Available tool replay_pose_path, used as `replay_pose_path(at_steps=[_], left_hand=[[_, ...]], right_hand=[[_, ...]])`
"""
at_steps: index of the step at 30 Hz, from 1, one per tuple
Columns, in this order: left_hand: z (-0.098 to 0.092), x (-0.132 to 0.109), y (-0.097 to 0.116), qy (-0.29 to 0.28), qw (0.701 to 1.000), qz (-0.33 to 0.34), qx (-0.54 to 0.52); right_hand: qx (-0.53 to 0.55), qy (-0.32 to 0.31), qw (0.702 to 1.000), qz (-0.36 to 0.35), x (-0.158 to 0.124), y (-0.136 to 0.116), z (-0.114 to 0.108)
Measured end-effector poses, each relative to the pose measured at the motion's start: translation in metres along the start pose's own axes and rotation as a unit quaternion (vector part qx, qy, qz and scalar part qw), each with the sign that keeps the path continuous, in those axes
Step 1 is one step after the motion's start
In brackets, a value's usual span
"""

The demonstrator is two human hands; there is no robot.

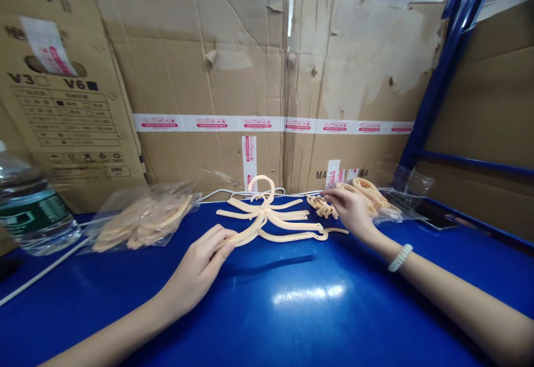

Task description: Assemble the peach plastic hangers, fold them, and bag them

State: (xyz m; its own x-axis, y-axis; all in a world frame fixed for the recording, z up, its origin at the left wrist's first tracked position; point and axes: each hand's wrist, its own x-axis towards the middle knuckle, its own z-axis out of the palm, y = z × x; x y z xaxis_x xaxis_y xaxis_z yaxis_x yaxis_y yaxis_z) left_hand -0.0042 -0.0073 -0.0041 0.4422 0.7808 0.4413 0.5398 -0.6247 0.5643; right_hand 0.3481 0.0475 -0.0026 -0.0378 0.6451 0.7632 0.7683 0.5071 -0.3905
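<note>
Water bottle [29, 211] sits at the blue table's [292, 311] left edge, w/ a parts bag [142, 219] beside it. Left hand [200, 267] has fingers nearly straight, tips on one arm of the hanger frame [271, 219], mid-table near the back. Arms are fanned out, no clips on them afaict. Right hand [350, 211], fingers curled narrow, is at the loose clips [320, 207]; can't tell if it holds one.

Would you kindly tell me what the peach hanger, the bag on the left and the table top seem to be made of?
The hanger: likely moulded plastic, matt peach, thin uniform arms.
The bag: clear thin plastic film, glossy, crinkled, contents showing through.
The table top: probably painted metal or laminate, glossy blue, mirrors the lights.
</note>
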Motion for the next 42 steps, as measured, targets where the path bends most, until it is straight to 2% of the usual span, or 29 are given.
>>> replay_pose_path(at_steps=[3, 5, 8, 10, 13, 19, 23, 31, 39, 42], left_hand=[[-0.001, -0.001, 0.001, 0.003, 1.0, -0.005, -0.003], [-0.001, -0.001, 0.001, 0.011, 1.0, -0.008, -0.004], [-0.001, -0.001, -0.001, 0.02, 1.0, -0.012, -0.009], [-0.001, -0.001, -0.001, 0.024, 1.0, -0.014, -0.013], [-0.001, -0.002, -0.001, 0.027, 0.999, -0.012, -0.016], [-0.002, -0.002, -0.001, 0.029, 0.999, -0.013, -0.01], [-0.002, -0.001, -0.001, 0.039, 0.999, -0.02, -0.007], [-0.002, 0.0, -0.001, 0.037, 0.999, -0.017, 0.004], [-0.002, -0.001, -0.002, 0.031, 1.0, -0.002, 0.006], [-0.002, -0.001, -0.001, 0.029, 1.0, 0.004, 0.007]], right_hand=[[0.067, 0.046, 0.996, 0.039, -0.003, -0.009, -0.009], [0.17, 0.065, 0.979, 0.092, -0.007, -0.019, -0.013], [0.352, 0.083, 0.91, 0.203, -0.012, -0.036, -0.013], [0.423, 0.071, 0.865, 0.26, -0.016, -0.046, -0.01], [0.475, 0.036, 0.821, 0.315, -0.022, -0.057, -0.005], [0.526, 0.002, 0.774, 0.352, -0.027, -0.063, -0.005], [0.518, -0.046, 0.768, 0.374, -0.024, -0.057, -0.009], [0.525, -0.077, 0.751, 0.393, -0.019, -0.057, -0.021], [0.517, -0.149, 0.732, 0.418, -0.022, -0.056, -0.021], [0.529, -0.164, 0.716, 0.425, -0.023, -0.057, -0.021]])
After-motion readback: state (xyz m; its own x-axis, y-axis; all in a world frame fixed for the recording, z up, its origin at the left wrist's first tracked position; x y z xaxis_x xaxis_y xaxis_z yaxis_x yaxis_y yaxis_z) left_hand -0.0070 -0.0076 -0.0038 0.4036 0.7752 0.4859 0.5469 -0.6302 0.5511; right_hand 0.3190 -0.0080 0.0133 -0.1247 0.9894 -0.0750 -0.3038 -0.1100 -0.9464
